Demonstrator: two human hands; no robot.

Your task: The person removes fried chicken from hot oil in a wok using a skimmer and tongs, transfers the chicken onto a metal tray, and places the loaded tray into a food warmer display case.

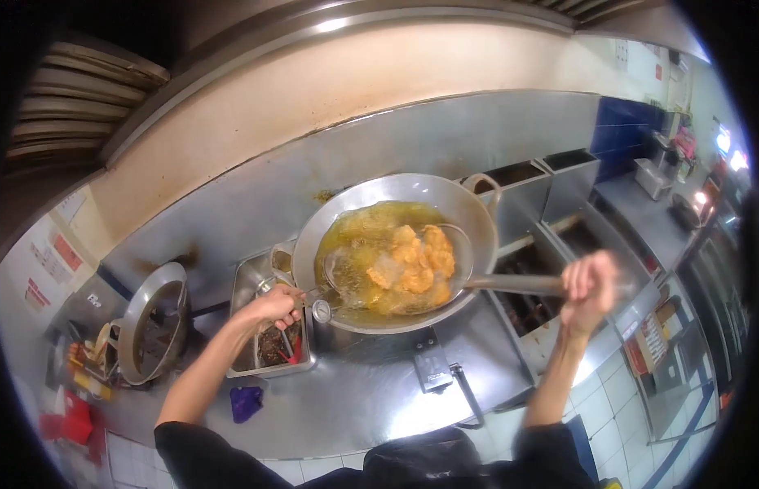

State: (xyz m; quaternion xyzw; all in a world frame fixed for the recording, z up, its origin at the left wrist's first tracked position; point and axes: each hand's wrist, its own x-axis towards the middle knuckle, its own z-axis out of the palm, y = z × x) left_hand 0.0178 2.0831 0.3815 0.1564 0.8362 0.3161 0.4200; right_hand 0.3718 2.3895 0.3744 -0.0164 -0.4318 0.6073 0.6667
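Note:
A large metal wok (482, 222) holds bubbling yellow oil (355, 228). Golden-brown battered fried pieces (412, 259) sit together in a round skimmer (471, 259) at the wok's right side. My right hand (590, 287), slightly blurred, is closed round the skimmer's thick, long handle (518, 284). At the wok's left rim, my left hand (278, 308) is closed on the thin metal handle of a utensil (316, 292) that reaches over the oil; its head is hard to make out. A round dial thermometer (322, 310) is at the rim beside my left fingers.
Left of the wok stands a metal tray (269, 372) with dark crumbs and a red-handled tool. Beyond it is a second wok (135, 326). A purple cloth (246, 403) and a small grey box (432, 368) lie on the steel counter (347, 407). Fryer wells (530, 269) lie right.

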